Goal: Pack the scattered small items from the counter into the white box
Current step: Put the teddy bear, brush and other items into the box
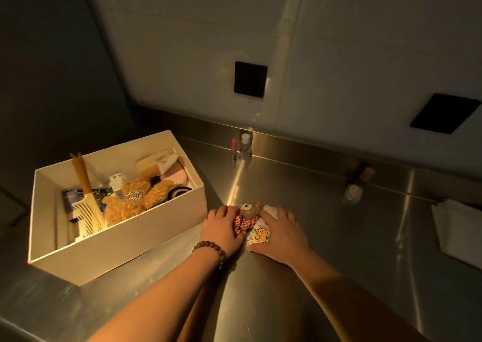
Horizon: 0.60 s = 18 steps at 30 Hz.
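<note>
Person at counter | both forearms bare, no sleeves in view | left hand (222,226): bracelet (211,249) of dark round wooden beads circles the wrist | right hand (279,230): wrist unadorned, fingers without rings
</note>
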Available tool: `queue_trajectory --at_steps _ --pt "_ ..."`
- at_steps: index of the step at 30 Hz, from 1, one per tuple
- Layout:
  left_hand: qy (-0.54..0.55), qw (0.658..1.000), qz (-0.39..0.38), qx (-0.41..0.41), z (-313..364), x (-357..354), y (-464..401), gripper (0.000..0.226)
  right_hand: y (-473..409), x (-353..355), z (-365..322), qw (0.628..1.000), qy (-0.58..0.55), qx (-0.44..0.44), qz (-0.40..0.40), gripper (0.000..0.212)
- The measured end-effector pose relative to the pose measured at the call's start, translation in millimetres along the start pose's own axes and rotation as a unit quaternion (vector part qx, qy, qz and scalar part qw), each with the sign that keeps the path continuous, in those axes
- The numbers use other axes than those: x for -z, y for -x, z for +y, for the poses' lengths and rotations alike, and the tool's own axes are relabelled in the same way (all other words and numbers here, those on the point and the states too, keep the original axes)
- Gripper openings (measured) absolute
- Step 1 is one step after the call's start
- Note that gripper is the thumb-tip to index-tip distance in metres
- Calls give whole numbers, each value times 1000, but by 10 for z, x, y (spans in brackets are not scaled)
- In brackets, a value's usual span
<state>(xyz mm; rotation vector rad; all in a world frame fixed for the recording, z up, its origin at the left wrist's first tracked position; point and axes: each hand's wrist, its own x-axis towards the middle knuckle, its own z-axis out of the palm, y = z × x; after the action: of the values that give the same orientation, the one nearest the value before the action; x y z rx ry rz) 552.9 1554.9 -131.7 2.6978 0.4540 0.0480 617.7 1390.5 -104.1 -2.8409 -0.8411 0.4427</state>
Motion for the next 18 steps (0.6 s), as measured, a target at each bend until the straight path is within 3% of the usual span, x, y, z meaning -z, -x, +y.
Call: queue_trajectory --at_steps 11,18 --pt "34 999 -2 24 28 75 34 51 -44 112 -51 992 92 5 -83 96" --pt "77 996 6 32 -65 142 146 47 90 127 14 997 30 61 -37 78"
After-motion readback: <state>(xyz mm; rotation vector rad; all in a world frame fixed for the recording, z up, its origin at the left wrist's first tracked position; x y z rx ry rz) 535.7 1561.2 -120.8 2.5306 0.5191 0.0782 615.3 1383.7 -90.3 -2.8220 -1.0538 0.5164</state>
